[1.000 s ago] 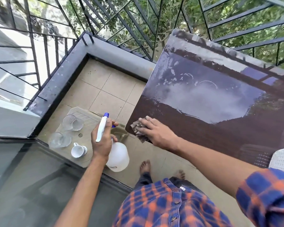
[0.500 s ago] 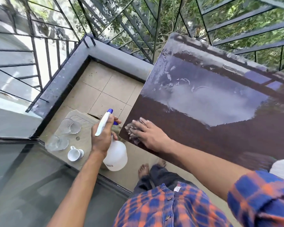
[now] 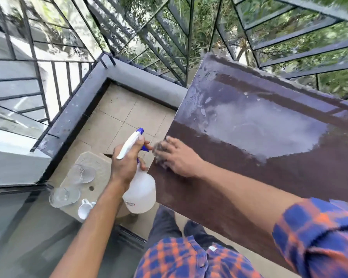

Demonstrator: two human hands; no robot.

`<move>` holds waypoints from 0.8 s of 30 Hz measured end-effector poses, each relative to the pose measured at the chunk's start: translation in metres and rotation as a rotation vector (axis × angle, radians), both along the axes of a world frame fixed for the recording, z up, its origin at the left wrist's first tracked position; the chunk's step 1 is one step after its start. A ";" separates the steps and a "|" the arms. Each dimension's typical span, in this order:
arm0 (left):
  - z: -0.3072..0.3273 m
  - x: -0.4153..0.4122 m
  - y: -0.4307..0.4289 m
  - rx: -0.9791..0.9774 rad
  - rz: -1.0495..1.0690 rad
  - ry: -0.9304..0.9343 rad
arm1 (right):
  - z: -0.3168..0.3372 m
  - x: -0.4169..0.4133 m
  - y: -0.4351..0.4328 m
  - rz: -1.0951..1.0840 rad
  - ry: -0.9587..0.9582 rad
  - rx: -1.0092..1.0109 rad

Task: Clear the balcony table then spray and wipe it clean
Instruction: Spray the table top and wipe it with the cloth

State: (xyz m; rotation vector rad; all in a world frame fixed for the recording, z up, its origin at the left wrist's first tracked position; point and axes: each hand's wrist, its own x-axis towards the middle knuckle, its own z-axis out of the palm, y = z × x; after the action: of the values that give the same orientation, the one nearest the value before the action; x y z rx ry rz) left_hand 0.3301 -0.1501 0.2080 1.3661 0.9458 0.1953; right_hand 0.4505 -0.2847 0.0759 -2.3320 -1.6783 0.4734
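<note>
The dark brown balcony table [image 3: 259, 161] fills the right half of the view, with a wet, cloudy patch on its far part. My right hand [image 3: 179, 157] presses a grey cloth [image 3: 159, 151] flat on the table's near left edge, fingers spread. Beside that edge, my left hand [image 3: 127, 163] grips the neck of a white spray bottle [image 3: 140, 192] with a blue nozzle, off the table over the floor.
On the tiled floor at the lower left lies a beige tray [image 3: 100, 163] with two clear glasses [image 3: 83, 173] and a white cup [image 3: 85, 209]. A grey ledge [image 3: 145, 87] and dark metal railing enclose the balcony. A glass door panel [image 3: 18, 227] is at the lower left.
My right hand has slid the cloth a little farther along the table's left edge. The left hand with the bottle has kept its grip and moved closer to the table.
</note>
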 end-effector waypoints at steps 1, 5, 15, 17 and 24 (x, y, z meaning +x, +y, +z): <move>0.001 0.008 0.004 -0.008 -0.025 0.000 | -0.005 -0.003 -0.008 0.055 -0.001 0.044; 0.002 0.043 0.027 -0.023 -0.104 0.003 | -0.009 0.037 -0.008 -0.020 -0.057 0.054; 0.000 0.116 0.075 -0.057 -0.204 0.000 | 0.018 0.169 0.052 -0.603 -0.066 0.000; -0.003 0.123 0.078 -0.067 -0.215 -0.002 | 0.012 0.136 0.046 -0.617 -0.057 0.087; -0.015 0.151 0.078 -0.105 -0.291 -0.019 | -0.006 0.052 -0.015 -0.343 0.053 0.117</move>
State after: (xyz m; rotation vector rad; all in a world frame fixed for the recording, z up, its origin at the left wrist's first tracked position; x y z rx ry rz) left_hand 0.4809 -0.0717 0.1925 1.3840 0.7211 -0.0621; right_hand 0.5029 -0.2993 0.0695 -2.4274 -1.2115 0.3546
